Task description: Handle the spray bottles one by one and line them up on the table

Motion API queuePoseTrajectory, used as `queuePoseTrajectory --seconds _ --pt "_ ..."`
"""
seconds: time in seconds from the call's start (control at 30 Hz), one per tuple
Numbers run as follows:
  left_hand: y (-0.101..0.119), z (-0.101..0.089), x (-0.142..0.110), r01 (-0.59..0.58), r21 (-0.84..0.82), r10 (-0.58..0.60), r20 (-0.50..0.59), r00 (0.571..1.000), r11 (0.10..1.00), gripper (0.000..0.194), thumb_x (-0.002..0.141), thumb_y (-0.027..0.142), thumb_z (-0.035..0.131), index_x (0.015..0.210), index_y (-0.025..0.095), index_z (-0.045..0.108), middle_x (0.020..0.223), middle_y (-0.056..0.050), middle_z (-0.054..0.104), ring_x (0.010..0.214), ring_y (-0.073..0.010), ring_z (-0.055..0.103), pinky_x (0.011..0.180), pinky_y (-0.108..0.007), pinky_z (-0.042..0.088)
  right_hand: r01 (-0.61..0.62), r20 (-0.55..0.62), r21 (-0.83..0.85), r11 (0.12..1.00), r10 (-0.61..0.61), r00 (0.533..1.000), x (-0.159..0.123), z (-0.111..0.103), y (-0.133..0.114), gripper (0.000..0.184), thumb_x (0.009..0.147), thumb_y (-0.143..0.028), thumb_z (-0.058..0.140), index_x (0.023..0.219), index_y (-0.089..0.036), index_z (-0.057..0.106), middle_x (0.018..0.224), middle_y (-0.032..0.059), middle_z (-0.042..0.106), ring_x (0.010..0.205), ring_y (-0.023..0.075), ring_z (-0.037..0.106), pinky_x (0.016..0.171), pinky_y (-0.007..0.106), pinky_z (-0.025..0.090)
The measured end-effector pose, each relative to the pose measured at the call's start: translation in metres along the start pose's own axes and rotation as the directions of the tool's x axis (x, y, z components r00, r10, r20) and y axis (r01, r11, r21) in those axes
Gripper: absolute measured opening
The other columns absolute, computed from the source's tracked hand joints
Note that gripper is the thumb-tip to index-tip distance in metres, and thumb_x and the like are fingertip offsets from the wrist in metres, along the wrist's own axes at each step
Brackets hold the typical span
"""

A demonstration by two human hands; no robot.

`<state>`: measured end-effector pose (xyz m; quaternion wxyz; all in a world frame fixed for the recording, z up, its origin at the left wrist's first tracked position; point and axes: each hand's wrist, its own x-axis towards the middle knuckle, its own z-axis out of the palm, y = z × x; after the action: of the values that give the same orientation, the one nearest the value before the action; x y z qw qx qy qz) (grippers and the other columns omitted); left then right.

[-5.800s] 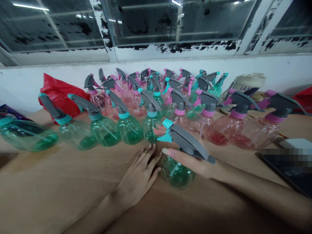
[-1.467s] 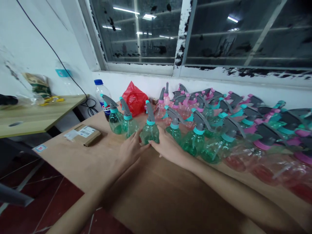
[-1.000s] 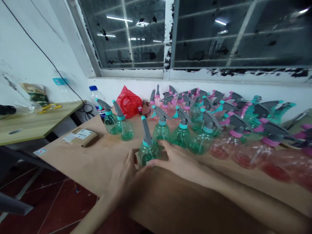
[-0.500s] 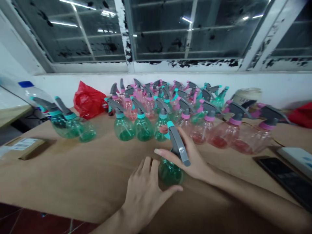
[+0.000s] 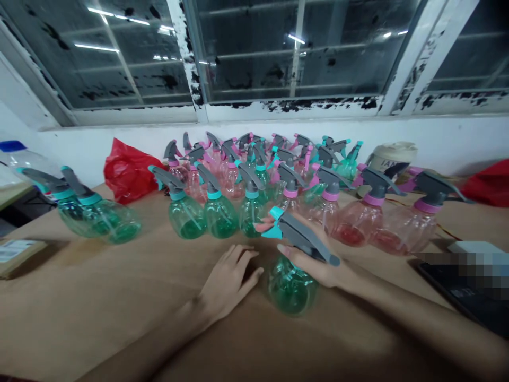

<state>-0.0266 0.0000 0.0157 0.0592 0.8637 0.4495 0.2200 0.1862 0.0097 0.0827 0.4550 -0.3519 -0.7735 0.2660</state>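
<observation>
A green spray bottle [image 5: 292,292] with a grey and turquoise trigger head stands on the brown table in front of me. My right hand [image 5: 314,254] is wrapped round its neck below the head; some of the fingers are hidden behind it. Just left of the bottle, apart from it, my left hand [image 5: 230,276] hovers low over the table with fingers spread and nothing in them. Beyond the hands is a row of green spray bottles [image 5: 221,216] and pink spray bottles [image 5: 360,220], partly filled with liquid.
Two more green spray bottles [image 5: 111,217] stand at the left, near a red plastic bag [image 5: 129,172]. More bottles crowd against the wall behind. A phone [image 5: 457,292] lies at the right, and a cardboard box [image 5: 19,257] at the left edge.
My left hand has drawn away from the bottle to the left. The spray head has turned, its handle end now pointing further right. The view has shifted slightly right.
</observation>
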Motion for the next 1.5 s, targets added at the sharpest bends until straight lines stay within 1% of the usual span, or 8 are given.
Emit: queuePoseTrajectory --seconds 0.1,0.2,0.37,0.57,0.77,1.07,1.27,1.5 --pt "0.001 0.011 0.005 -0.025 0.019 0.025 0.030 0.999 0.999 0.025 0.092 0.026 0.051 0.115 0.017 0.055 0.123 -0.013 0.056 0.112 -0.0306 0.053 0.095 -0.051 0.044 0.045 0.115 0.152 0.987 -0.063 0.991 0.005 -0.001 0.002 0.044 0.076 -0.016 0.054 0.116 -0.032 0.065 0.085 -0.0012 0.070 0.055 0.0150 0.057 0.064 0.033 0.051" --pt "0.004 0.018 0.007 -0.037 0.037 0.035 0.041 0.999 0.999 0.030 0.092 0.024 0.050 0.121 0.016 0.053 0.126 -0.015 0.054 0.116 -0.0322 0.051 0.096 -0.055 0.043 0.075 0.131 0.176 0.982 -0.099 0.986 0.011 -0.001 0.007 0.042 0.075 -0.015 0.054 0.112 -0.031 0.066 0.081 -0.0014 0.068 0.054 0.0137 0.055 0.065 0.032 0.050" --pt "0.007 0.018 0.010 -0.065 0.090 0.062 0.042 0.997 0.994 0.032 0.095 0.020 0.044 0.126 0.016 0.049 0.127 -0.013 0.055 0.120 -0.0292 0.051 0.099 -0.051 0.043 0.113 0.155 0.260 0.959 -0.157 0.975 0.016 0.001 0.012 0.028 0.079 -0.021 0.058 0.106 -0.023 0.067 0.074 -0.0007 0.062 0.058 0.0131 0.056 0.070 0.032 0.050" --pt "0.010 0.013 0.011 -0.072 0.193 0.056 0.087 0.995 0.979 0.034 0.096 0.024 0.044 0.127 0.014 0.050 0.134 -0.015 0.051 0.127 -0.0322 0.045 0.103 -0.052 0.039 0.112 0.125 0.274 0.955 -0.151 0.981 0.012 0.002 0.007 0.019 0.077 -0.022 0.063 0.095 -0.019 0.064 0.083 0.0016 0.066 0.065 0.0130 0.064 0.064 0.027 0.051" --pt "0.007 0.018 0.008 -0.088 0.163 0.077 0.076 0.994 0.983 0.038 0.097 0.023 0.037 0.133 0.011 0.044 0.137 -0.018 0.049 0.126 -0.0322 0.047 0.099 -0.051 0.045 0.175 0.103 0.190 0.966 -0.197 0.975 0.013 0.000 0.006 0.006 0.078 -0.018 0.058 0.083 -0.020 0.060 0.069 -0.0024 0.059 0.061 0.0116 0.059 0.073 0.030 0.051" --pt "0.002 0.022 0.007 -0.091 0.191 0.080 0.064 0.995 0.977 0.036 0.098 0.026 0.043 0.132 0.014 0.048 0.142 -0.014 0.045 0.135 -0.0315 0.035 0.106 -0.051 0.036 0.047 0.097 0.333 0.942 -0.084 0.992 0.007 0.003 0.005 0.032 0.077 -0.028 0.068 0.107 -0.018 0.066 0.091 0.0043 0.067 0.065 0.0134 0.068 0.060 0.024 0.056" --pt "0.003 0.021 0.006 -0.101 0.199 0.078 0.119 0.990 0.975 0.037 0.098 0.026 0.044 0.133 0.014 0.047 0.144 -0.015 0.042 0.135 -0.0315 0.035 0.107 -0.050 0.034 0.017 0.106 0.312 0.950 -0.053 0.993 0.005 0.003 0.006 0.035 0.077 -0.027 0.071 0.110 -0.020 0.064 0.094 0.0034 0.068 0.071 0.0143 0.069 0.065 0.025 0.056" --pt "0.002 0.024 0.005 -0.071 0.149 0.059 0.081 0.995 0.986 0.036 0.098 0.027 0.040 0.133 0.018 0.046 0.144 -0.011 0.043 0.135 -0.0301 0.035 0.108 -0.050 0.033 0.006 0.116 0.307 0.952 -0.043 0.992 0.004 0.002 0.006 0.033 0.077 -0.027 0.069 0.109 -0.021 0.063 0.091 0.0025 0.066 0.069 0.0138 0.067 0.062 0.025 0.055"
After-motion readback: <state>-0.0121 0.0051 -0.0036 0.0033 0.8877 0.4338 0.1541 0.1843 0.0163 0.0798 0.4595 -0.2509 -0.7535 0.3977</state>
